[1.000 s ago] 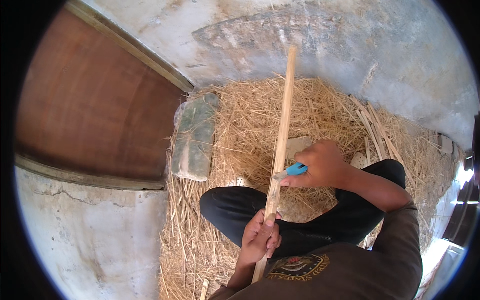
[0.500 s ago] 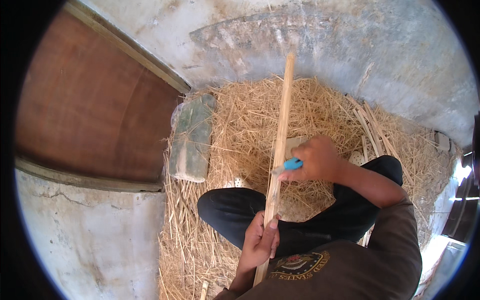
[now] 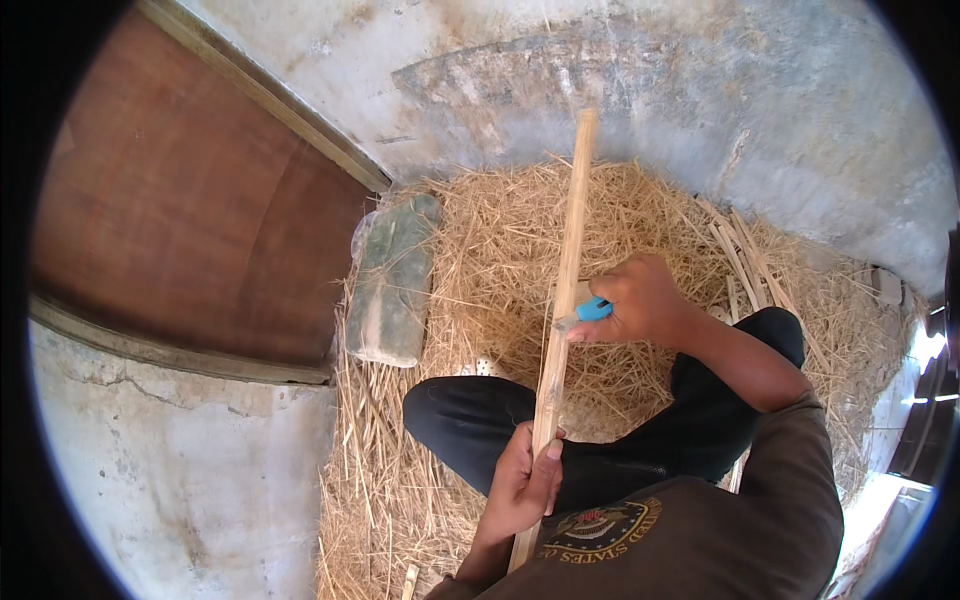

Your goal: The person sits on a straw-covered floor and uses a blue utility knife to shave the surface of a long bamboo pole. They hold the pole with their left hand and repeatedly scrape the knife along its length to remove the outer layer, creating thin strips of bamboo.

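Fingers (image 3: 513,455) of left hand (image 3: 520,488) wrap round lower part of wooden strip (image 3: 554,368) | right hand (image 3: 645,300) grips blue-handled knife (image 3: 595,309), blade against strip | strip is long, straight, pale yellow-brown, greyish marks below blade, blunt top end | it slants from lap (image 3: 610,468) above straw-covered floor (image 3: 500,250), tip past floor's wall-side edge in view

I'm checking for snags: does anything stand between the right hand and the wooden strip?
Only the blue-handled knife, held in the right hand with its blade at the wooden strip. Nothing else visible stands between them; the left hand grips the strip lower down.
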The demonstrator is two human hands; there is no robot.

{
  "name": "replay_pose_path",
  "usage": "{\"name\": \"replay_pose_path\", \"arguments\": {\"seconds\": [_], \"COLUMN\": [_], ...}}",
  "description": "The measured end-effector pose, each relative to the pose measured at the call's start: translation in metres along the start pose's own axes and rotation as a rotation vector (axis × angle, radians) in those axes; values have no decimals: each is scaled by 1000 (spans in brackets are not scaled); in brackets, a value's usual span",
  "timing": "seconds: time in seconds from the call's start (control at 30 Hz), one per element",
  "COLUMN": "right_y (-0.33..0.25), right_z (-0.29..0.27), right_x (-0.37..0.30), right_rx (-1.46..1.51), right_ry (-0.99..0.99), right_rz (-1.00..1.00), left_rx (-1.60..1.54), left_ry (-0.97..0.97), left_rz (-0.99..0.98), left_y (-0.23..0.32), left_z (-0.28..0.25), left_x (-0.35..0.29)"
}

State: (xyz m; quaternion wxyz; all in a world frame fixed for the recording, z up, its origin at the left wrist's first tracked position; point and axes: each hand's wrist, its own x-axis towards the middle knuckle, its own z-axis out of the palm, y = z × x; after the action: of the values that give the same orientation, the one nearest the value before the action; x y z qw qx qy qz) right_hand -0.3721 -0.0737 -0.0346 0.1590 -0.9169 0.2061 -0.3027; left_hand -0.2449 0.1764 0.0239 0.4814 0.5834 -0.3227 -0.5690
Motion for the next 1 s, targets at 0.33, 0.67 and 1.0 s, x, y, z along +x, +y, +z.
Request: {"name": "replay_pose_path", "arguments": {"seconds": [0.33,0.67,1.0], "right_y": [31,82,172], "right_z": [1,-20,-53], "right_x": [17,35,59], "right_rx": [-191,-301,-538], "right_ry": [145,131,249], "right_rz": [-21,265,502], "left_rx": [-55,-156,-93], "left_ry": [-11,-53,-92], "left_rz": [53,-35,-109], "left_y": [1,-10,-8], "left_z": [-5,1,6], "left_x": [5,-11,-20]}}
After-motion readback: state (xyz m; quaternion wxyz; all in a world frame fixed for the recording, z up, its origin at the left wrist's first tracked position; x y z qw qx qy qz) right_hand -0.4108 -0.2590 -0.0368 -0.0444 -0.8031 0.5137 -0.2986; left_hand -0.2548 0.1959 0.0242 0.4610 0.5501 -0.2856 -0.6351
